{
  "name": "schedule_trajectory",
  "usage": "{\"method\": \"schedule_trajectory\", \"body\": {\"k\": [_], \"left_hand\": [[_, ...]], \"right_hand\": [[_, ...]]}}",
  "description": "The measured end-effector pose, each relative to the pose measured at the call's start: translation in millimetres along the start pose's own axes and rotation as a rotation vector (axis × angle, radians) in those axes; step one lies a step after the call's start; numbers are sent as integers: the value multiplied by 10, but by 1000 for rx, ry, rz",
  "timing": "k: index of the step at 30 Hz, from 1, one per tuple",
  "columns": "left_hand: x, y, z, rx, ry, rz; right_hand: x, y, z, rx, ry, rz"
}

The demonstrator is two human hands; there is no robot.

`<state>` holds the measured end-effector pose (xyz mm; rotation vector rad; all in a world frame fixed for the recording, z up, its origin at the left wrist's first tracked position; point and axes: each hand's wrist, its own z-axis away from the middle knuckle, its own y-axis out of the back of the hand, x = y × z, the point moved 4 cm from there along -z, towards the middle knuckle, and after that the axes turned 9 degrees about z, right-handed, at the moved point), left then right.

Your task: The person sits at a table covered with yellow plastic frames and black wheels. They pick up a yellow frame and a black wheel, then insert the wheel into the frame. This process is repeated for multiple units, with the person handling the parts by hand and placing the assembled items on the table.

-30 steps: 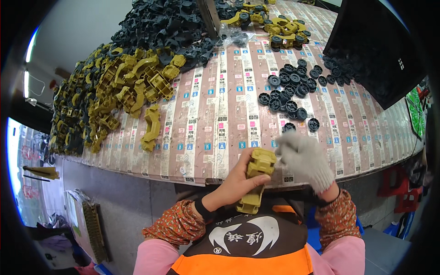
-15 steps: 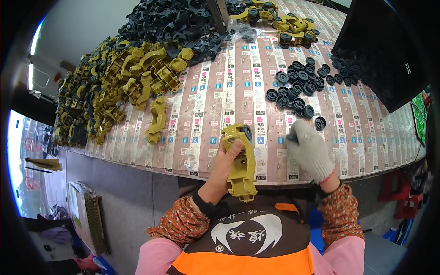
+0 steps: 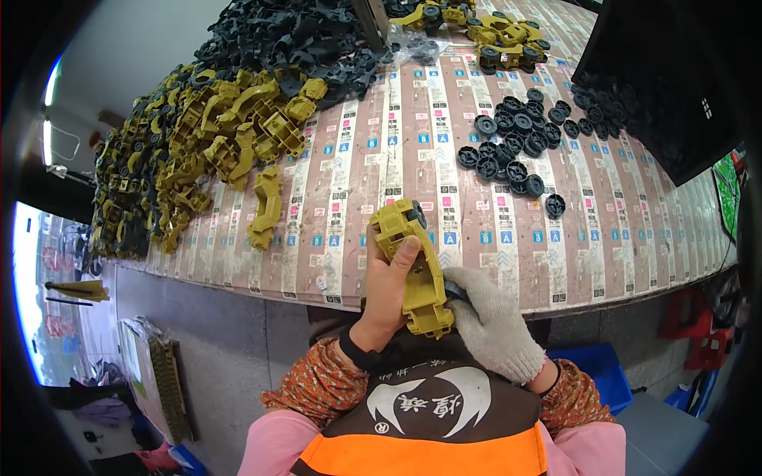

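Note:
My bare left hand (image 3: pixel 383 289) is wrapped round a yellow plastic toy car body (image 3: pixel 423 293), its thumb lying across the upper part. The body is held at a slant above the table's near edge. One black wheel sits on its upper right side. On my right hand (image 3: pixel 498 329) is a white knitted glove. Its thumb and fingers pinch a black wheel (image 3: pixel 456 292), mostly covered by them, against the lower right side of the body. Whether that wheel is seated on the body, I cannot tell.
Loose black wheels (image 3: pixel 512 143) lie on the right of the striped table (image 3: pixel 357 238). Yellow car bodies (image 3: pixel 230 127) are heaped at the left, with dark plastic parts (image 3: pixel 286 40) behind. Cars with wheels (image 3: pixel 508 40) stand at the back, and a dark screen (image 3: pixel 659 95) at the right.
My right hand has come left and nearer, from beside the loose wheels to the lower right side of the car body, bringing a wheel. The body has shifted slightly up.

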<state>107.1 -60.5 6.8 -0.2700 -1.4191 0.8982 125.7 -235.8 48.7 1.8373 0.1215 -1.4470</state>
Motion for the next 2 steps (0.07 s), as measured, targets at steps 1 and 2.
{"method": "schedule_trajectory", "body": {"k": [1, 2], "left_hand": [[-10, 16, -4, -7, -14, -33], [-20, 41, -6, -14, -28, -66]], "right_hand": [[-14, 7, 1, -38, -36, -16], [-48, 28, 5, -77, -73, -33]]}}
